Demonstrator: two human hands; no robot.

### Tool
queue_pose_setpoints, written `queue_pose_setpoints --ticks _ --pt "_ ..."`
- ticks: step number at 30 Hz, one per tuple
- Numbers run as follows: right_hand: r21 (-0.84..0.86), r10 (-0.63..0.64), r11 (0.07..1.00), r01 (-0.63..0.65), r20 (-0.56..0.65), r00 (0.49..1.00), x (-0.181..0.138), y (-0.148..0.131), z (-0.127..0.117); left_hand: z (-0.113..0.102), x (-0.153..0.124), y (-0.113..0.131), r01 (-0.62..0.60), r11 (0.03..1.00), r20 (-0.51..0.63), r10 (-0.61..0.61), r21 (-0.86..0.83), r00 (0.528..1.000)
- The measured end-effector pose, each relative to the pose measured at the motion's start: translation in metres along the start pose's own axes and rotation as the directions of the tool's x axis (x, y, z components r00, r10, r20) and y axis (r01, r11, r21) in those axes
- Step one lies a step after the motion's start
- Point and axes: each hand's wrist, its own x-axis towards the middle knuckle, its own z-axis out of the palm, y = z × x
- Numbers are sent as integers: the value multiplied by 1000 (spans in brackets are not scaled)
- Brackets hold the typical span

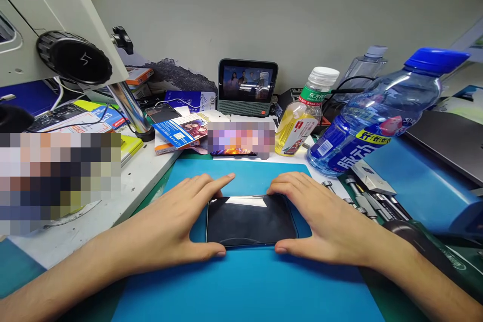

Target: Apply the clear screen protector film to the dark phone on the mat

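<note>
A dark-screened smartphone lies sideways on the blue mat, face up, between my hands. My left hand grips its left end, thumb along the near edge and fingers at the far edge; the index finger stretches out past that edge. At the right end, my right hand has its thumb on the near edge and curled fingertips at the far corner. A bright reflection crosses the top of the screen. Some of the fingertips behind the phone are hidden.
A microscope overhangs the left. Behind the mat stand a smart display, a tea bottle and a large blue-capped bottle. Boxes and cards lie at the back left. Several screwdrivers lie on the right.
</note>
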Motion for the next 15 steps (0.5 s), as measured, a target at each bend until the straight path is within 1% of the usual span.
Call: queue_pose_setpoints --ticks 6,15 --pt "-6 -6 1000 6 -5 1000 -1 1 1 1 0 0 1 1000 -1 -1 23 1000" --pt "-28 8 1000 -7 13 1000 1 1 1 -2 -2 -3 82 997 33 -82 -6 996"
